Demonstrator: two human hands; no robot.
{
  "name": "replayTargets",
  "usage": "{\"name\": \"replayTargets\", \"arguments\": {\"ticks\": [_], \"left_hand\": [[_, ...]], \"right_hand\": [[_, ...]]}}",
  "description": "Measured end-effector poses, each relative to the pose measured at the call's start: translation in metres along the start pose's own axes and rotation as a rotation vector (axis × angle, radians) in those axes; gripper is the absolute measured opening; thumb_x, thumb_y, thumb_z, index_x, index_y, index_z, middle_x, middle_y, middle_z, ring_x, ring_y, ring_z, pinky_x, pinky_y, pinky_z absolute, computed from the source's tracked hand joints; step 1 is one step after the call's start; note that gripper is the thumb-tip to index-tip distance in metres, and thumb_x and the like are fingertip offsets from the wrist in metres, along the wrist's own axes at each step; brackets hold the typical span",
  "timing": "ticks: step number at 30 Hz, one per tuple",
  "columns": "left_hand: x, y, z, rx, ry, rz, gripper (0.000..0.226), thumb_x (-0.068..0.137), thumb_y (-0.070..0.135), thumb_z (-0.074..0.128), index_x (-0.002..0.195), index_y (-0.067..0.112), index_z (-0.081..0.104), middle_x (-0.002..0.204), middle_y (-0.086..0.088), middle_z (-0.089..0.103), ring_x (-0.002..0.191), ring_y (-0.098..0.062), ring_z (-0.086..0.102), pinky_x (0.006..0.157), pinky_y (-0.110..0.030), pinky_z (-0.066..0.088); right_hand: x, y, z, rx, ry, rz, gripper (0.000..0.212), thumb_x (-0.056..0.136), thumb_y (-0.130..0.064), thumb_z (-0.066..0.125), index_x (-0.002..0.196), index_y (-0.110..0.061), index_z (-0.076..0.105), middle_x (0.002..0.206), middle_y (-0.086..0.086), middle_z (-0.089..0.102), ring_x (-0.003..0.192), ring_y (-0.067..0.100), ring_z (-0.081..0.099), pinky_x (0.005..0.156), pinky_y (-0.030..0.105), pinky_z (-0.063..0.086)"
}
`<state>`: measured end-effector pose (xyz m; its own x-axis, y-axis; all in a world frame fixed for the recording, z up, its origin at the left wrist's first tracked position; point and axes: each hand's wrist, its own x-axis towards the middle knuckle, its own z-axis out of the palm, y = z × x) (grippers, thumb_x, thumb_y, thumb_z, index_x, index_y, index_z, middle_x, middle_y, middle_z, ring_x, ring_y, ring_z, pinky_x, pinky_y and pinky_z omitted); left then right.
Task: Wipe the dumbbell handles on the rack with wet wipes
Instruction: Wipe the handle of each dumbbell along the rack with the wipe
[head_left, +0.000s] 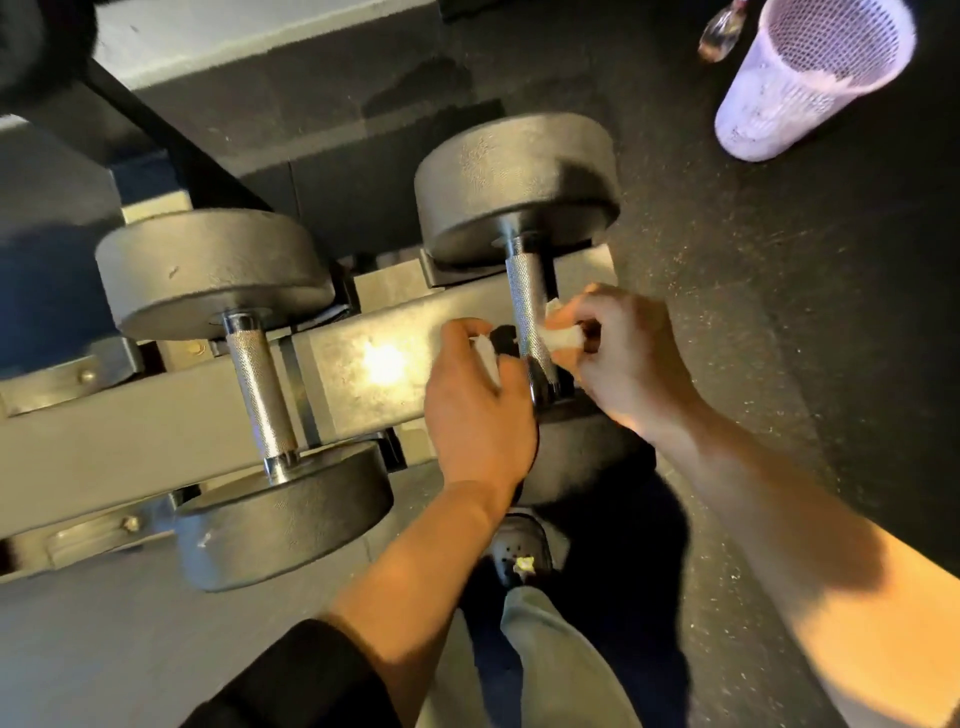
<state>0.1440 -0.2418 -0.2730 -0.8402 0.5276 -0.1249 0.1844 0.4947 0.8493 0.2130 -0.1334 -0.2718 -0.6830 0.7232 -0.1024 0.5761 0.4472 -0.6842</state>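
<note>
On the grey metal rack (130, 441) two dumbbells lie side by side, each with two round dark heads and one knurled steel handle. Both of the person's hands work at the right dumbbell (519, 187), whose handle (525, 306) runs from the far head down toward the near one, which is mostly hidden behind the hands. One white wet wipe (561, 336) passes behind the lower part of that handle, with an end showing on each side. The left hand (478, 410) has its fingers curled round the wipe's left end, just left of the handle. The right hand (618, 353) pinches the wipe's right end between thumb and fingers, just right of the handle. So both hands are closed on the same wipe, close together with only the handle between them.

The left dumbbell (239, 384) sits untouched on the rack, well apart from the hands, its handle (257, 395) bare.

On the dark speckled floor (753, 312) at the upper right, one white mesh bin (810, 78) stands, well away from the rack. Beside its rim lies one small shiny object, too blurred to identify. One dark shoe (522, 551) shows below the hands, and one dark sleeve (311, 680) covers the left upper forearm.
</note>
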Motion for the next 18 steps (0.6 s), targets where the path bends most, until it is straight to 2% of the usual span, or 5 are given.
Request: {"name": "replayTargets", "arguments": {"ticks": [3,7,13,16,18], "left_hand": [[0.001,0.0,0.0,-0.013,-0.019,-0.007,0.02,0.083,0.018,0.048,0.103,0.023,0.047,0.069,0.005,0.048,0.056,-0.012,0.042,0.057,-0.029,0.034],[0.001,0.0,0.0,-0.006,-0.043,-0.018,0.022,0.082,0.019,0.047,0.104,0.021,0.048,0.063,0.004,0.046,0.053,-0.016,0.042,0.057,-0.033,0.041],[0.003,-0.001,-0.001,0.02,-0.076,-0.032,0.021,0.088,0.009,0.051,0.104,0.021,0.049,0.059,0.004,0.044,0.05,-0.013,0.039,0.057,-0.029,0.036],[0.002,0.0,-0.002,0.02,-0.075,-0.02,0.019,0.087,0.014,0.05,0.105,0.019,0.05,0.066,0.008,0.048,0.052,-0.012,0.041,0.06,-0.031,0.04],[0.002,0.001,-0.002,0.023,-0.07,-0.006,0.021,0.084,0.02,0.047,0.105,0.019,0.05,0.068,0.01,0.048,0.053,-0.011,0.042,0.06,-0.031,0.042]], "right_hand": [[-0.009,-0.001,-0.003,0.022,-0.097,0.152,0.024,0.071,-0.006,0.076,0.092,-0.017,0.073,0.094,-0.001,0.071,0.087,0.016,0.065,0.08,0.03,0.053],[-0.009,0.005,-0.012,0.033,-0.235,0.287,0.025,0.069,-0.007,0.079,0.091,-0.018,0.073,0.085,-0.005,0.067,0.08,0.011,0.062,0.069,0.014,0.047],[0.008,0.02,-0.016,0.132,0.201,0.158,0.022,0.077,-0.006,0.074,0.098,-0.013,0.073,0.092,-0.005,0.07,0.084,0.005,0.062,0.072,0.01,0.048],[0.033,0.023,-0.005,0.116,0.256,0.087,0.021,0.078,-0.008,0.074,0.098,-0.014,0.074,0.096,-0.001,0.072,0.086,0.009,0.065,0.074,0.014,0.047],[0.043,0.021,0.002,0.176,0.19,0.091,0.021,0.079,-0.009,0.072,0.099,-0.013,0.073,0.095,-0.001,0.072,0.086,0.009,0.066,0.075,0.018,0.05]]}}
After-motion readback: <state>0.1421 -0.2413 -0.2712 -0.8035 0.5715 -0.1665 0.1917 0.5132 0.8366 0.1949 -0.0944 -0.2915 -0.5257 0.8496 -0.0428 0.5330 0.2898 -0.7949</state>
